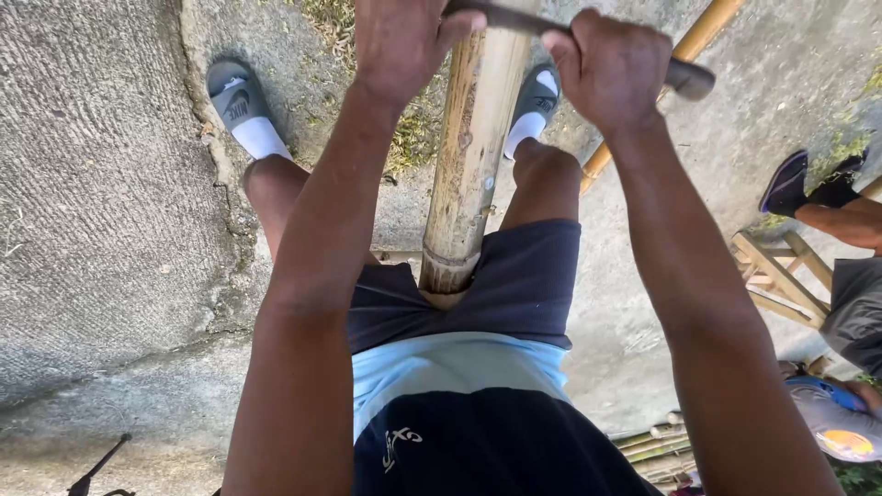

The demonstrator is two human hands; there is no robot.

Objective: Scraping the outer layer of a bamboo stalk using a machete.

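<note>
The thick bamboo pole stands braced between the person's knees, its outer skin looking whole, while the left hand and right hand each clench an end of the dark blade laid across its top, so the cutting seems barely begun.

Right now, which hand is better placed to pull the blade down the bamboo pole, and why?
Probably the right hand: it wraps the handle of the blade, beside the bamboo pole. The left hand pinches the blade's other end, partly cropped.
</note>
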